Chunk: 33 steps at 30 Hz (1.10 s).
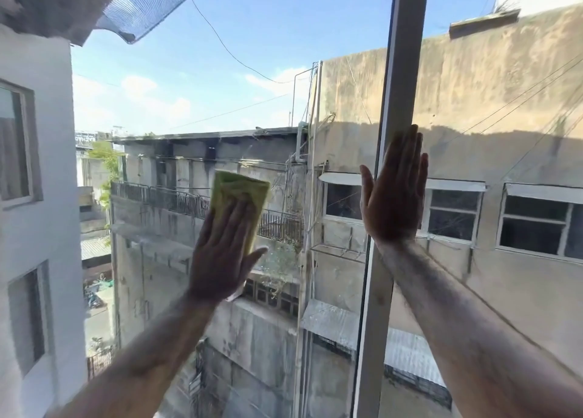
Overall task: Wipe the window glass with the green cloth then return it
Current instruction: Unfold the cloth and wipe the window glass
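The green cloth (238, 193) is folded flat against the window glass (220, 80) at mid-height of the left pane. My left hand (222, 253) presses it to the glass with a flat palm and straight fingers; the cloth's upper half shows above the fingertips. My right hand (394, 193) lies flat and open with its fingers upward. It rests on the grey vertical window frame (403, 70) and the edge of the right pane, and holds nothing.
The frame bar runs from top to bottom right of centre and splits the glass into two panes. A curtain or mesh edge (148, 4) hangs at the top left. Outside are weathered concrete buildings and wires.
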### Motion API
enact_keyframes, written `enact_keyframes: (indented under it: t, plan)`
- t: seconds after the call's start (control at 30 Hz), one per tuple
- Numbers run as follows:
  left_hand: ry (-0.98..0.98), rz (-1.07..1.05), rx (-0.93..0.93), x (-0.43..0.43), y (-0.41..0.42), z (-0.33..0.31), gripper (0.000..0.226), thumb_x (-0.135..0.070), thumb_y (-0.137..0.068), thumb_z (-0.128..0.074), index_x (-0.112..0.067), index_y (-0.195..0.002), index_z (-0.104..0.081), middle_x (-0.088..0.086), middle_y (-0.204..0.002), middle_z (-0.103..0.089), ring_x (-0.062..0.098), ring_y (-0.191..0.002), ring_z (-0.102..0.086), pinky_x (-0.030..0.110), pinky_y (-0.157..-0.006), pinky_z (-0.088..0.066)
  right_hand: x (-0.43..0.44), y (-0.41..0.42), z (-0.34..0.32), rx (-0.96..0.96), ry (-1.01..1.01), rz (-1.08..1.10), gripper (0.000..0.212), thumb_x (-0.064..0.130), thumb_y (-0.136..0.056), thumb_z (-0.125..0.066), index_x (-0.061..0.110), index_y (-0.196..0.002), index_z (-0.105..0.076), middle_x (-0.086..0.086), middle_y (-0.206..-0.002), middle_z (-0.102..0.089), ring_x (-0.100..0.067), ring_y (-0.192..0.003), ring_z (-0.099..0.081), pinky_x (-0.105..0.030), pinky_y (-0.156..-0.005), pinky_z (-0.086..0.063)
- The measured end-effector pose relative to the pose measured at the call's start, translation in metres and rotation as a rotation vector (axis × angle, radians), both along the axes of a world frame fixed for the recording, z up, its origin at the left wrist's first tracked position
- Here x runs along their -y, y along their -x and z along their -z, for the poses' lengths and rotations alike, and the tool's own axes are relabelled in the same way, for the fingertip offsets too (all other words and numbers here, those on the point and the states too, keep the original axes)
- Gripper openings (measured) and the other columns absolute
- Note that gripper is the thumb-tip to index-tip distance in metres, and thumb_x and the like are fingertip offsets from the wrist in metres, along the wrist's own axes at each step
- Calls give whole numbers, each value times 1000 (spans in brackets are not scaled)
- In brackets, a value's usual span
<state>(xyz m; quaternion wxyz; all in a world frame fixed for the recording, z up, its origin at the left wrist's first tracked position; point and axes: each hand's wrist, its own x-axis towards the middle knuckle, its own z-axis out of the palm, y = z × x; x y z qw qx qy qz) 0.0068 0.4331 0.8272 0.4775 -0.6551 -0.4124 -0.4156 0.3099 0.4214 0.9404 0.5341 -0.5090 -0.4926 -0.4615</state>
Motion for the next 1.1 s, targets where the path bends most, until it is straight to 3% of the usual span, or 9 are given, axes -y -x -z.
enact_keyframes:
  t: [0.07,0.13,0.2,0.3,0.47,0.63,0.83,0.97,1.1]
  plan:
    - [36,-83,461,2,5,-38,86,-65,-104,-17,-2,-164,-19,20,-173,-22,34,-163,-18,57,-132,-20,1,0,0,-2,-3,1,77,54,-114,-20,-3,-166,-17,-25,-175,-16,-35,-164,-16,-52,-134,-21]
    - [17,-77,658,4,-5,-91,89,-67,-102,-7,-4,-165,-15,17,-174,-19,31,-163,-16,55,-133,-17,2,1,1,0,-5,-2,76,53,-114,-21,-3,-165,-17,-26,-174,-17,-36,-164,-17,-53,-134,-21]
    - [-15,-29,598,2,-22,-134,85,-64,-103,-10,-5,-165,-16,16,-174,-21,31,-163,-17,55,-132,-19,2,1,2,6,-11,1,75,52,-115,-22,-3,-165,-17,-26,-174,-17,-36,-164,-17,-53,-134,-21]
    - [-82,26,158,-6,-63,-144,78,-60,-108,-24,-7,-165,-17,17,-174,-23,32,-163,-18,55,-132,-20,3,1,1,3,-18,5,71,48,-116,-22,-4,-165,-19,-26,-174,-19,-36,-164,-19,-53,-133,-22]
    - [-81,144,-395,-10,-77,-45,80,-59,-106,-47,-10,-165,-23,15,-172,-27,31,-162,-22,53,-133,-20,7,2,2,14,-21,32,69,45,-116,-24,-4,-164,-20,-26,-173,-20,-37,-163,-20,-53,-133,-23]
    - [-46,11,-77,1,-2,2,74,-52,-105,-51,-2,-158,-37,21,-167,-36,37,-158,-32,60,-127,-31,7,2,2,11,-15,18,70,46,-116,-25,-4,-165,-20,-25,-174,-20,-36,-164,-20,-53,-133,-23]
    - [-47,-66,599,0,-18,-131,82,-61,-105,-27,-3,-164,-22,16,-173,-25,30,-162,-21,54,-131,-22,5,2,2,8,-31,2,71,47,-116,-25,-4,-165,-19,-26,-174,-20,-36,-163,-20,-53,-133,-24]
    - [-29,-27,385,-4,-68,-161,85,-64,-105,-18,-3,-163,-24,16,-173,-27,30,-162,-21,53,-132,-20,2,1,3,8,-40,0,70,45,-116,-29,-4,-165,-21,-26,-173,-21,-36,-163,-21,-53,-133,-24]
    - [-34,10,246,-3,-112,-111,94,-71,-100,-23,1,-160,-33,21,-169,-32,36,-160,-26,56,-130,-22,1,-1,1,10,-36,6,69,45,-116,-28,-4,-164,-22,-26,-173,-21,-36,-163,-21,-53,-133,-23]
